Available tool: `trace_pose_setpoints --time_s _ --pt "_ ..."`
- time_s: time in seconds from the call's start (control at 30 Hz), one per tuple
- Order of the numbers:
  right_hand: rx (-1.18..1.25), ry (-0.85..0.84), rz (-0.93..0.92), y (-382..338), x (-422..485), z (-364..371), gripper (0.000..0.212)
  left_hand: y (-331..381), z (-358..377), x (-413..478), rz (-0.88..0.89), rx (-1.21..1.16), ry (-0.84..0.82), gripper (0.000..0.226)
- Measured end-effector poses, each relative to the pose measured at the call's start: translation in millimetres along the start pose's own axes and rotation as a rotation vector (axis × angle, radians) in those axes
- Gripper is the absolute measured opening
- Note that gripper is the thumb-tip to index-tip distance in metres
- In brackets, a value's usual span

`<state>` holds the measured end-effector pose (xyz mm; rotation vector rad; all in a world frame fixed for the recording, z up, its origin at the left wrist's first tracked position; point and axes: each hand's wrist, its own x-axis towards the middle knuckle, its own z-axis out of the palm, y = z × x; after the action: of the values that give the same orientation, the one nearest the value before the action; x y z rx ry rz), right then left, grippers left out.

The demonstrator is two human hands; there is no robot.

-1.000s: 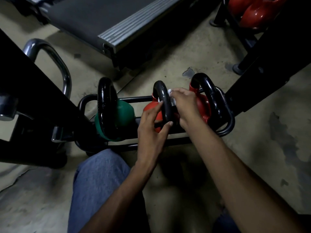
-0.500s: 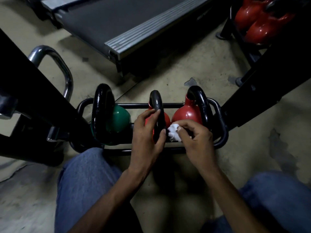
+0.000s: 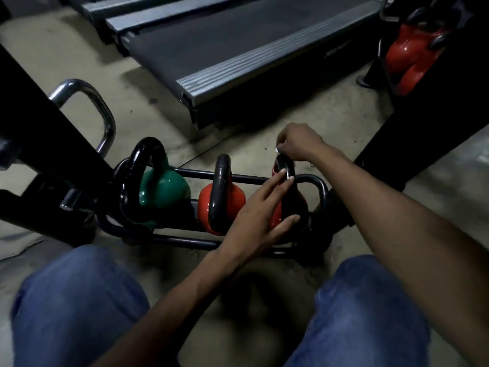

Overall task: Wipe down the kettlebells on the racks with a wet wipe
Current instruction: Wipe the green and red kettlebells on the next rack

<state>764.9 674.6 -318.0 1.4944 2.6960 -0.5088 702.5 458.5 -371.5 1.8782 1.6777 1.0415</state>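
On the black rack (image 3: pixel 185 243), the left-end kettlebell (image 3: pixel 164 189) is green, and the middle kettlebell (image 3: pixel 230 205) and right-end kettlebell (image 3: pixel 275 218) are red. All have shiny black handles (image 3: pixel 221 192). The wipe (image 3: pixel 277 149) is white and the jeans (image 3: pixel 79 300) are blue.

left kettlebell (image 3: pixel 164 192) | middle kettlebell (image 3: pixel 221 202) | right kettlebell (image 3: pixel 292 202) | side by side on rack (image 3: pixel 185 241) | treadmill (image 3: pixel 238 43) behind

The scene is dim and murky; weak light from above leaves small glossy highlights on the kettlebell handles (image 3: pixel 221 192) and deep shadow under the rack (image 3: pixel 185 243). The knees (image 3: pixel 79 308) along the bottom edge are blurred, and straight lines bow toward the corners.
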Motion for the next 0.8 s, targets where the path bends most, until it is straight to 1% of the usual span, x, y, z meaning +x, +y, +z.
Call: trace_pose_setpoints --time_s 0.07,0.17,0.27,0.4,0.5,0.6,0.8 --pt "-0.033 -0.119 -0.014 -2.3 9.3 2.3 0.019 0.9 0.5 -1.0 0.004 0.033 -0.002 0.072" --pt "-0.161 -0.273 -0.160 -14.6 17.5 -1.4 0.021 1.0 2.3 -0.4 -0.002 0.046 0.002 0.073" --pt "-0.322 -0.390 -0.271 -26.8 18.8 -3.7 0.016 3.5 6.0 -2.0 -0.029 0.028 0.023 0.073" --pt "-0.435 -0.389 -0.269 -33.4 24.9 -0.3 0.015 6.5 10.6 -3.1 -0.057 0.056 0.044 0.074" --pt "-0.565 -0.419 -0.332 -43.1 23.3 6.4 0.011 9.6 13.5 -3.5 -0.070 0.089 0.055 0.074" --pt "-0.626 -0.411 -0.368 -45.8 25.4 8.0 0.010 16.3 15.8 -3.3 -0.109 0.127 0.064 0.073" --pt "-0.445 -0.325 -0.291 -38.8 19.6 2.0 0.010 20.5 13.7 0.3 -0.120 0.215 0.047 0.075"
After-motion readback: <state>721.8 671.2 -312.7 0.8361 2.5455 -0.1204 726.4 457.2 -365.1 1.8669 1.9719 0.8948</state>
